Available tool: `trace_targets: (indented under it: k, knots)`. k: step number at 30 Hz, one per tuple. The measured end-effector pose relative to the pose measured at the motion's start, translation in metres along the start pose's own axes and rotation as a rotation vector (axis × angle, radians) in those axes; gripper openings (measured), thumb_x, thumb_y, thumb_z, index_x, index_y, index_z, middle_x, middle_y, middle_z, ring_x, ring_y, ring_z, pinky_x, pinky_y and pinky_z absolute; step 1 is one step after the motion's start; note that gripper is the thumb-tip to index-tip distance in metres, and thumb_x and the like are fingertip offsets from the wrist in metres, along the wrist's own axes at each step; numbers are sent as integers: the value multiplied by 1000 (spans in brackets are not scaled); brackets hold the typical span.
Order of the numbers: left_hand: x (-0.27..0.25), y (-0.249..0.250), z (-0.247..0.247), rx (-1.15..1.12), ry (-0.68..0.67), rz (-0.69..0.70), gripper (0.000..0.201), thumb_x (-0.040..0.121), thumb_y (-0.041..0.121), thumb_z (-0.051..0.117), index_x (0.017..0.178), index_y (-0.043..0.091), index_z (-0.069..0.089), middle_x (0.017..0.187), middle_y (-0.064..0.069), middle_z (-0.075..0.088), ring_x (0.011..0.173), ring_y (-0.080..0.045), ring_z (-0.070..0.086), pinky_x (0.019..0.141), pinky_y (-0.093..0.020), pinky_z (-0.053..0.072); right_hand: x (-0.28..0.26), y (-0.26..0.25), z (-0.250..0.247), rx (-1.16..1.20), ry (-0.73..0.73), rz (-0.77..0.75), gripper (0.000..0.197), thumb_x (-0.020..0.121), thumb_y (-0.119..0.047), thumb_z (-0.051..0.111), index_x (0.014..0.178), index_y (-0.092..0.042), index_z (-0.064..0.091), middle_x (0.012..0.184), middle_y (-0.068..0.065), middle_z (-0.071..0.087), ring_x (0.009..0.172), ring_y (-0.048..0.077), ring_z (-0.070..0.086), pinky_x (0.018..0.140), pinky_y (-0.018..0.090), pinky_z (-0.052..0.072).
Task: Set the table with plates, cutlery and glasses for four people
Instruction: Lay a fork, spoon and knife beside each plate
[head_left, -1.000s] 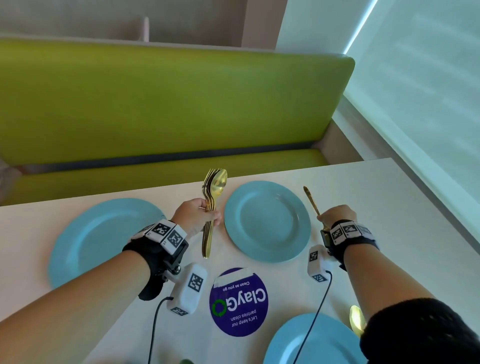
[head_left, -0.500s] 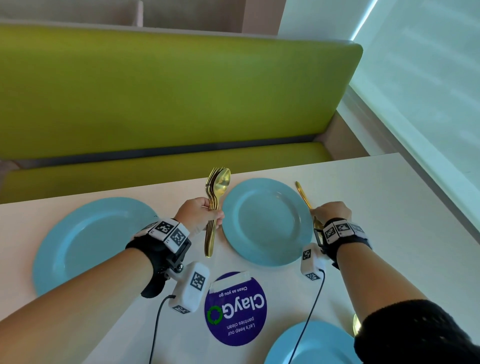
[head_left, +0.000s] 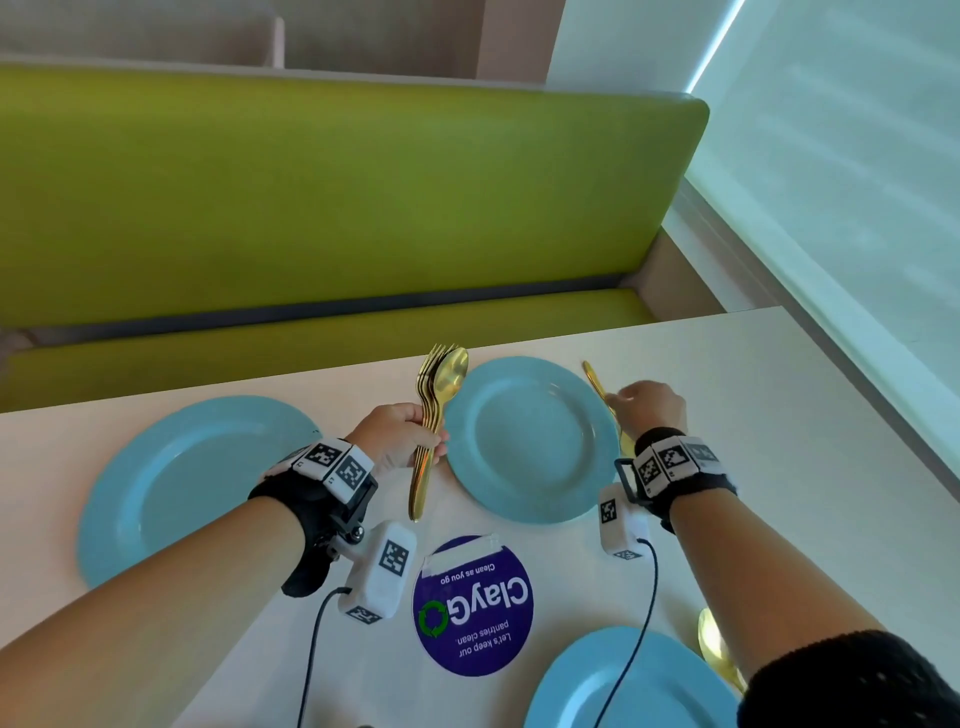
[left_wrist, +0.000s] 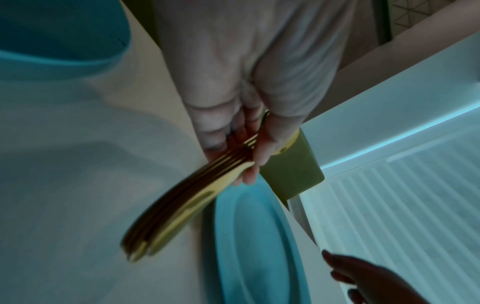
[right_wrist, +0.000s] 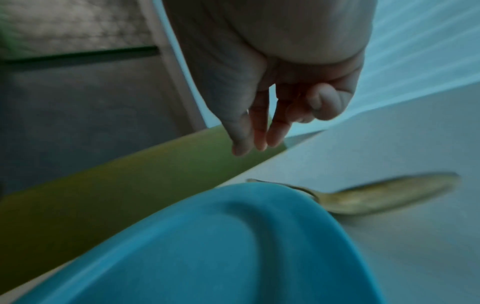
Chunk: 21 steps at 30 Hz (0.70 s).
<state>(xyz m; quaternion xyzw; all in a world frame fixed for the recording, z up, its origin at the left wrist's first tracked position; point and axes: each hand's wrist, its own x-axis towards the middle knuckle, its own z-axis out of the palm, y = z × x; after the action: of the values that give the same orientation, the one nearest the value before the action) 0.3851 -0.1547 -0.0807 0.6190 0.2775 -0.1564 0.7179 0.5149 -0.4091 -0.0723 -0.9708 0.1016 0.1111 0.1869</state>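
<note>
Beyond the pale surface (head_left: 779, 415) I see a lime-green bench (head_left: 311, 197) with a padded back and seat. Behind the bench stands a beige wall (head_left: 389, 36). Right of the bench, a window with a drawn blind (head_left: 857, 156) glows with cool daylight.

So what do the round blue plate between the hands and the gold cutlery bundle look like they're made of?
Round blue plate: matte, evenly coloured, with only soft sheen; it looks like plastic or melamine, though glazed ceramic is possible. Gold cutlery bundle in the left hand: mirror-bright reflections suggest polished gold-toned metal.
</note>
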Motion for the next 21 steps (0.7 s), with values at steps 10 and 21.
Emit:
trace_targets:
  k: [10,21]
  knots:
    - [-71,-1,-9,189,-149,-30,10,84,-8,60,80,1,62,72,-11,67,59,-16,64,54,-20,57,-167,-64,18,-88,-115,-766,23,88,-24,62,109,-20,70,113,0,66,106,19,59,86,31,48]
    - [-176,-28,-75,472,-243,37,11,84,-5,60,81,4,66,71,-7,69,64,-14,66,61,-22,55,-307,-90,32,-228,-143,-904,21,92,-24,55,106,-21,71,105,5,65,101,20,57,82,31,46]
